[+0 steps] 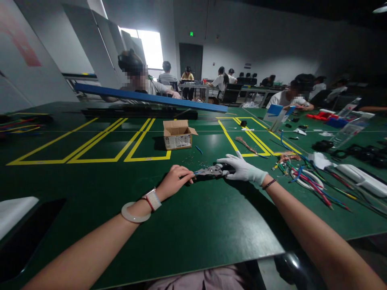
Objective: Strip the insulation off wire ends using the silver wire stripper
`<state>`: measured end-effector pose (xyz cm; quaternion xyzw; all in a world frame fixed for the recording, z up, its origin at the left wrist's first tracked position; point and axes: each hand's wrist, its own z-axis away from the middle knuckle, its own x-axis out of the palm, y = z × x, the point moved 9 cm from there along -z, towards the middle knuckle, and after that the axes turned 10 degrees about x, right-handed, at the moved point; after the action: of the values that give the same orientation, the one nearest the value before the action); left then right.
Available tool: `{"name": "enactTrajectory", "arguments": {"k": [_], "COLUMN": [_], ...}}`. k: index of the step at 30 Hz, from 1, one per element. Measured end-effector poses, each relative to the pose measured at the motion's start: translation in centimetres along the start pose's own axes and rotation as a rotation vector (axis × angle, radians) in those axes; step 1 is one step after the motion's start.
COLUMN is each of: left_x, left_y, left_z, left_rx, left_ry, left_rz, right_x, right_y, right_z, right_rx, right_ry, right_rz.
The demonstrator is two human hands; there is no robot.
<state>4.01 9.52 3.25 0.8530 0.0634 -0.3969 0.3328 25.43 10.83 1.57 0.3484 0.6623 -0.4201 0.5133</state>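
My right hand [242, 168], in a white glove, is closed around the handles of wire strippers [211, 172] held low over the green table. The tool's jaws point left to my bare left hand [177, 179]. Those left fingers are pinched at the jaw tip, where a small bit of blue wire [197, 173] shows; most of it is hidden by the fingers. Just beyond the tool lie tiny copper-coloured scraps [192, 161] and a short blue wire piece [198, 150]. An open cardboard box [178, 141] stands behind them.
Yellow tape outlines [93, 161] mark the green table [181, 225]. Braided copper wire [246, 145] lies right of the box, coloured cables [314, 181] farther right. A long blue bar [151, 98] spans the far side. At left lies a dark flat object [36, 233]. Several people sit beyond.
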Motion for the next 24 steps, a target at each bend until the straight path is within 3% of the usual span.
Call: {"name": "enactTrajectory", "arguments": {"k": [10,16,24], "left_x": [-1.1,-1.7,-0.4], "left_y": [-1.0,-1.5,-0.7], "left_z": [0.3,0.4,0.4], "left_rx": [-0.115,-0.164,-0.160], "left_ry": [0.129,0.190,0.122], "left_rz": [0.102,0.155,0.187], "right_x": [-3.6,-3.3,-2.9], "right_y": [-1.8,-2.3,-2.8], "right_z": [-0.4,0.2,0.8], "right_rx": [0.013,0.086,0.019], "right_ry": [0.347,0.430,0.456], "right_rz": [0.024,0.205,0.244]}}
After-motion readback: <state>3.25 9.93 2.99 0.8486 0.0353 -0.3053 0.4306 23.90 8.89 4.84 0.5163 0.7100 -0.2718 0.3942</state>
